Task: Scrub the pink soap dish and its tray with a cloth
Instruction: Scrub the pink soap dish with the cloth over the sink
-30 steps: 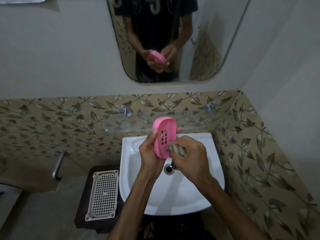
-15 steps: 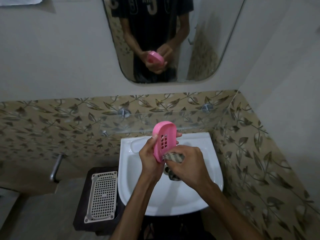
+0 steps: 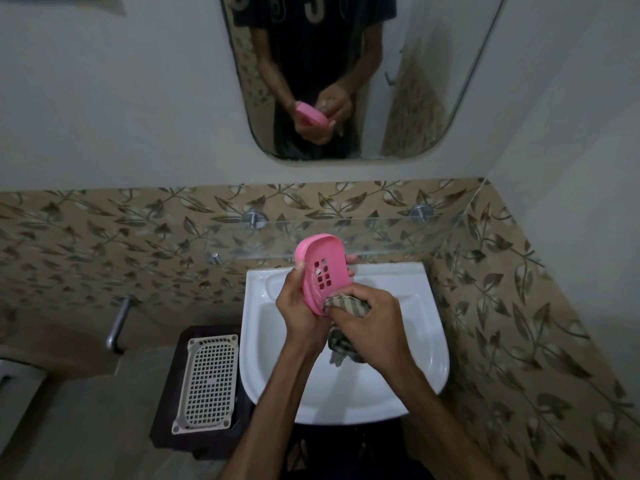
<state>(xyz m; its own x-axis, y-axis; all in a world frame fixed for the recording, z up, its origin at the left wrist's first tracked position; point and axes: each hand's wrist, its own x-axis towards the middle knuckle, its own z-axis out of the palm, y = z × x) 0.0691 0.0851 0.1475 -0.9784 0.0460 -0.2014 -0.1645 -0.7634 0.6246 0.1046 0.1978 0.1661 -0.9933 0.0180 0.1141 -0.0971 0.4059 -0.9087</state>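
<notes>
Cloth [image 3: 346,304] against pink soap dish [image 3: 322,268]

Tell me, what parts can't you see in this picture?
- Sink drain and tap: head view, hidden behind the two hands and the cloth.
- Lower end of the pink soap dish: covered by the cloth and the right hand.
- Left hand fingers: mostly behind the dish.
- Dirt or soap on the dish: too small to tell.

Pink soap dish [image 3: 323,271] w/ square holes. Cloth [image 3: 346,308] striped grey & off-white. White sink [image 3: 426,341]. Cream grid tray [image 3: 207,382] on dark brown stand [image 3: 162,424]. Wall tiles [image 3: 104,244] tan w/ brown-grey leaf & vine pattern; plain pale grey wall [image 3: 104,116] above. Black shirt w/ pale lettering in mirror [image 3: 433,98].
</notes>
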